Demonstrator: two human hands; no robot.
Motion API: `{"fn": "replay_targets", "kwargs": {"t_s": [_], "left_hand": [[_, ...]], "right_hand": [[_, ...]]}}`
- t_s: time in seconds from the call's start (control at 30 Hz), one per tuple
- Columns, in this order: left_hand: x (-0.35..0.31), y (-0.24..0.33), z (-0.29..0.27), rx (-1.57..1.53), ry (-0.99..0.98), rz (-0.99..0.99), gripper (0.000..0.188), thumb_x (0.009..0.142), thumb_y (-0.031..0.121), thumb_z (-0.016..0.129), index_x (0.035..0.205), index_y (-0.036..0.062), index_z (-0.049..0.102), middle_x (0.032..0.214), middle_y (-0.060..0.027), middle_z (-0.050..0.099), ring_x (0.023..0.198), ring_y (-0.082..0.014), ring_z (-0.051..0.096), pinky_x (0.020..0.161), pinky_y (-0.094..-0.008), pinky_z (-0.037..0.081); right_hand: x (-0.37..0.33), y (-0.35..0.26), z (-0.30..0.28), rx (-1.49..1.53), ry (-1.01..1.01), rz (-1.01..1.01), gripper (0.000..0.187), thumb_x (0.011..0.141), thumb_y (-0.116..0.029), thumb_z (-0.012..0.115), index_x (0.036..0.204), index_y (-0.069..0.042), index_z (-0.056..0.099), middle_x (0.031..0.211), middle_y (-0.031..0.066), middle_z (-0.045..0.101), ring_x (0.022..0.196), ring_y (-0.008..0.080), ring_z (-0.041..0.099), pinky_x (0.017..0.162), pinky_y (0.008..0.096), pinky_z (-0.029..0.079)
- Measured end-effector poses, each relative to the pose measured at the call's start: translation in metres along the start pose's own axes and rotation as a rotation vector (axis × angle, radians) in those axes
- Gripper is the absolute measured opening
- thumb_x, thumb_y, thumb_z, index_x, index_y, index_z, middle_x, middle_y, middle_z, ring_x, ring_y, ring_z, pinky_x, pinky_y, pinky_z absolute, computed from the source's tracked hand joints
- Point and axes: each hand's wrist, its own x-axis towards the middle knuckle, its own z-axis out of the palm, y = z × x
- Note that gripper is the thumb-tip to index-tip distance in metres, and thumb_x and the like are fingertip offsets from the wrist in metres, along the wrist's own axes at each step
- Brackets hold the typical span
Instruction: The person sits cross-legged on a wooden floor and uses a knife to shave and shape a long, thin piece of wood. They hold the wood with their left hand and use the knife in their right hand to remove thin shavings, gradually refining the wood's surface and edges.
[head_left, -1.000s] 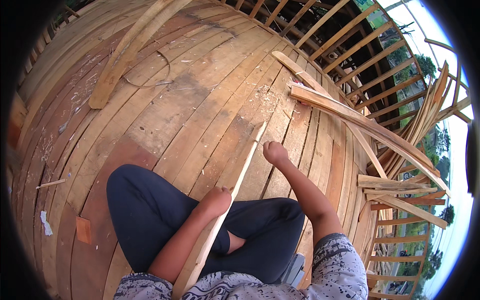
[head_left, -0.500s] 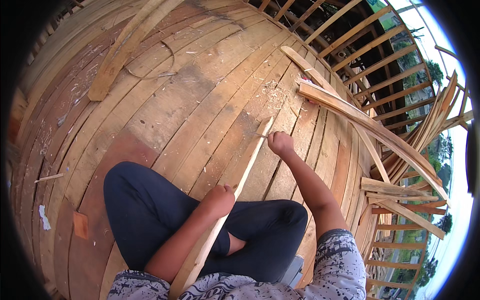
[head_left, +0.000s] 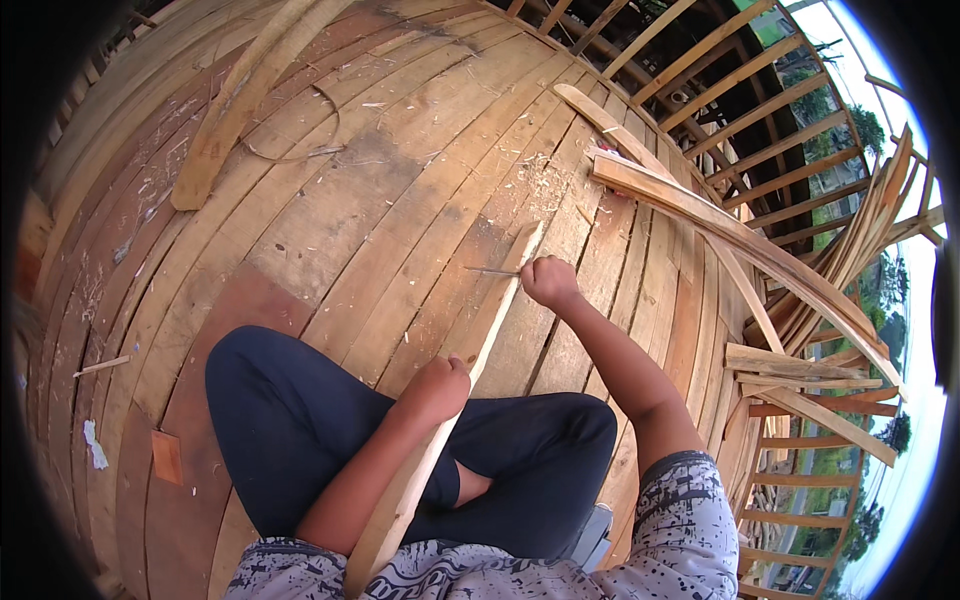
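A long pale wooden strip [head_left: 492,322] slants from my waist across my crossed legs and out over the floor. My left hand [head_left: 438,388] is closed around it about midway, at my knee. Close to its far end, my right hand [head_left: 549,281] makes a fist around a thin knife [head_left: 490,271]. The narrow blade points left and lies across the strip's edge; the handle is hidden inside my fist.
Wood shavings [head_left: 533,180] lie scattered on the plank floor [head_left: 350,230]. Long boards [head_left: 700,212] are stacked at the right, beside a slatted wooden railing [head_left: 740,80]. Another long board [head_left: 225,125] lies at the far left. A small brown wood piece [head_left: 167,457] lies left of my knee.
My right hand has shifted slightly left and nearer with the knife, and more of the blade shows past the strip. My left hand keeps its hold on the strip.
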Motion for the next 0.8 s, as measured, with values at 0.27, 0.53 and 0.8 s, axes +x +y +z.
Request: {"fn": "replay_targets", "kwargs": {"t_s": [0.27,0.53,0.8], "left_hand": [[0.003,0.005,0.0,0.048,0.007,0.014,0.052,0.101,0.027,0.034,0.097,-0.0155,0.064,0.098,-0.0405,0.062,0.101,-0.0534,0.061,0.094,-0.0538,0.048],[-0.017,0.003,-0.005,0.096,0.017,0.067,0.045,0.099,0.021,0.037,0.094,-0.0146,0.064,0.089,-0.0382,0.063,0.093,-0.0518,0.063,0.082,-0.0536,0.053],[-0.025,0.024,-0.009,0.071,0.019,0.014,0.045,0.1,0.019,0.034,0.099,-0.0174,0.06,0.097,-0.0397,0.062,0.093,-0.0539,0.062,0.086,-0.0547,0.049]], "right_hand": [[-0.014,-0.009,-0.004,0.009,-0.07,0.176,0.052,0.095,-0.038,0.037,0.083,-0.001,0.072,0.09,0.0261,0.07,0.089,0.0446,0.067,0.082,0.0516,0.054],[-0.056,-0.031,-0.015,-0.067,-0.064,-0.137,0.044,0.093,-0.031,0.042,0.073,-0.005,0.07,0.074,0.0221,0.068,0.073,0.0411,0.068,0.069,0.0512,0.054],[0.018,0.044,0.01,-0.052,0.0,0.261,0.052,0.095,-0.037,0.035,0.089,-0.002,0.073,0.096,0.0259,0.07,0.091,0.0408,0.069,0.083,0.0498,0.055]]}}
